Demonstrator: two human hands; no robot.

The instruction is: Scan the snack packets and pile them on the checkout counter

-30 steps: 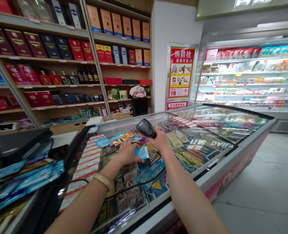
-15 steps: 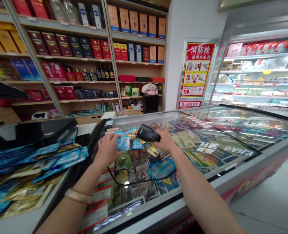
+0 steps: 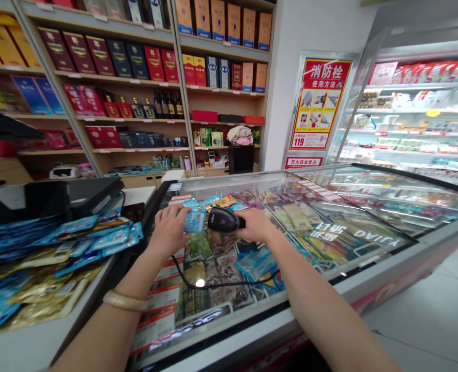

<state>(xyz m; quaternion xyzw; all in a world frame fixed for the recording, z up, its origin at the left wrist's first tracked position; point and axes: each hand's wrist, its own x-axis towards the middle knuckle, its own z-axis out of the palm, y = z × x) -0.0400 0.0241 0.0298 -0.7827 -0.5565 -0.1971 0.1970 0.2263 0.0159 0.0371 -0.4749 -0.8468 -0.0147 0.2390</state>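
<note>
My left hand (image 3: 169, 230) is closed on a small blue packet (image 3: 194, 221), held up above the glass lid of a chest freezer (image 3: 353, 281). My right hand (image 3: 255, 225) grips a black barcode scanner (image 3: 221, 219), whose head points left at the packet from a few centimetres away. The scanner's black cable (image 3: 213, 284) loops down over the glass. More blue and gold packets (image 3: 217, 202) lie on the lid just behind my hands.
A heap of blue and gold packets (image 3: 50, 258) covers the counter at left, beside a black till device (image 3: 77, 194). Shelves of boxed goods (image 3: 136, 67) stand behind. An open chiller (image 3: 415, 119) is at right, with grey floor tiles (image 3: 438, 320) below.
My left hand picked a blue packet off the freezer lid and raised it. My right hand swung the scanner down and left until it faces the packet. The view shifted left.
</note>
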